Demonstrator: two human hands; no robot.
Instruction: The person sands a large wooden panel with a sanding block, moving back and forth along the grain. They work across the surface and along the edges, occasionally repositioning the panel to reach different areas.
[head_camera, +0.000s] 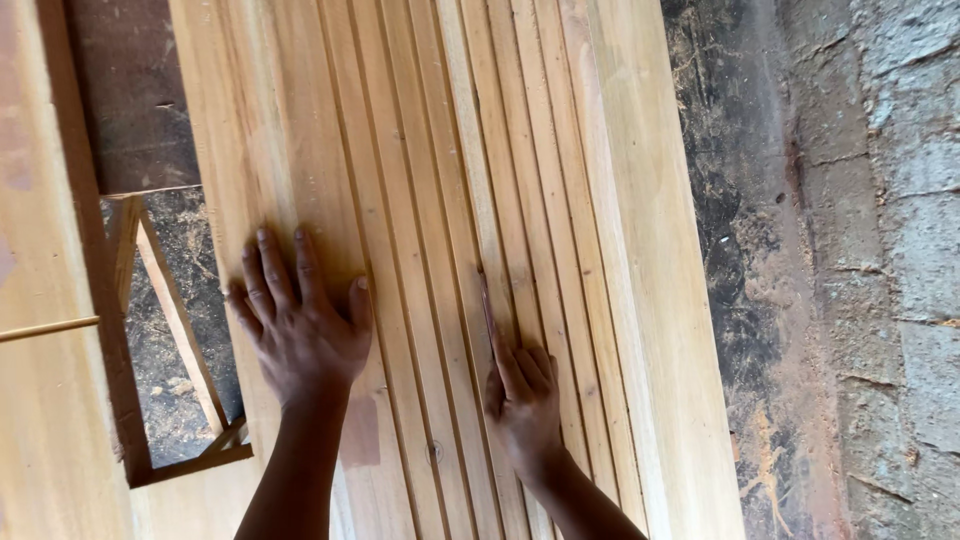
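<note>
Several long pale wooden slats (440, 160) lie side by side, on edge, across a wide light board (660, 300). My left hand (300, 320) rests flat with fingers spread on a broad plank (260, 140) at the left of the slats. My right hand (520, 390) lies on the slats in the middle, its index finger stretched out along a groove between two slats and the other fingers curled. Neither hand holds anything.
A dark brown board (130, 90) lies at the upper left. Below it a gap in a wooden frame (180, 330) shows sawdust-strewn ground. Another pale board (40, 380) runs along the left edge. A rough grey block wall (880, 250) and dirty floor stand at the right.
</note>
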